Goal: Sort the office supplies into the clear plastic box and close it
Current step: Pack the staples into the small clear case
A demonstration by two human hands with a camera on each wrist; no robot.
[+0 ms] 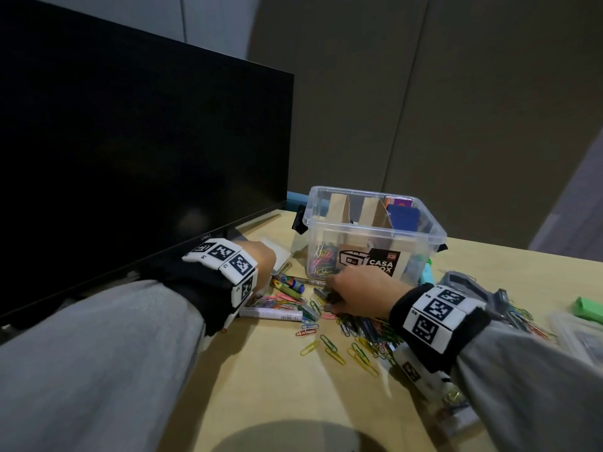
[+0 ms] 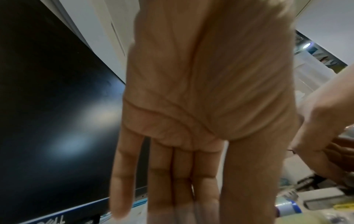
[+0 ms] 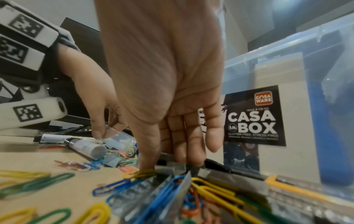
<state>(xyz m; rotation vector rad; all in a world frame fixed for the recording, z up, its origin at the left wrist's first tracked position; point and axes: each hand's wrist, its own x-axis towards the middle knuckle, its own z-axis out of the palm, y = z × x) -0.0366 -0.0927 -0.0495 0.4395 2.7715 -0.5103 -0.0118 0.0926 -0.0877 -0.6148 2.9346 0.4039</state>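
The clear plastic box (image 1: 424, 238) stands open in the middle of the desk, with cardboard dividers and coloured paper clips inside; its "CASA BOX" label (image 3: 252, 116) faces me. My right hand (image 1: 331, 296) reaches down just in front of it, thumb and fingertips (image 3: 147, 163) pinching a bunch of grey staple strips (image 3: 176, 166) among loose paper clips (image 3: 134, 181). My left hand (image 1: 266, 267) is to the left of the box; its thumb and forefinger (image 3: 96, 133) pinch a small clear plastic case (image 3: 117, 140). In the left wrist view the palm (image 2: 191, 98) fills the frame.
A black monitor (image 1: 130, 151) stands close on the left. Markers and a glue stick (image 1: 287, 285) lie between my hands, a white pen (image 1: 270, 313) nearer me. Paper clips (image 1: 359, 344) litter the desk. A grey stapler (image 1: 466, 285), a green item (image 1: 587, 309) and a clear lid (image 1: 577, 337) lie at right.
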